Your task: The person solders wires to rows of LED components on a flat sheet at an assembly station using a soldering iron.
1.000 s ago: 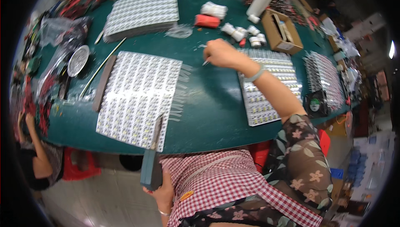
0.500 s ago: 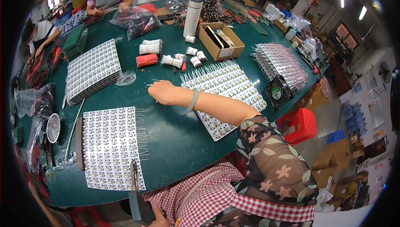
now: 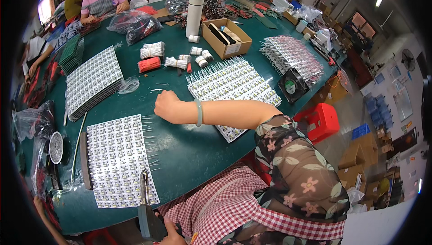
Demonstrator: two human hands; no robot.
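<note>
My left hand [image 3: 173, 235], partly cut off by the lower edge, is closed on a gun-shaped tool [image 3: 150, 222] with a blue-grey body and a narrow metal front. The tool's metal front lies over the right edge of a white circuit-board panel [image 3: 117, 164]. Thin white wires [image 3: 148, 141] stick out along that edge. My right hand [image 3: 167, 106], with a pale green bangle on the wrist, is a closed fist over the green table. Its fingertips are hidden, so what they hold cannot be made out. A few loose white wire pieces [image 3: 157, 90] lie just beyond it.
A wired panel [image 3: 238, 87] lies under my right forearm. Stacked boards [image 3: 92, 81] stand far left. Beyond are wire bundles [image 3: 152, 50], a flask [image 3: 194, 16] and a cardboard box [image 3: 227, 42]. A small fan [image 3: 292, 85] sits right, and co-workers [image 3: 105, 0] sit across.
The view has shifted a little. My right hand has drawn back from the loose wire pieces, nearer to me. The left hand and the tool stay at the panel's edge.
</note>
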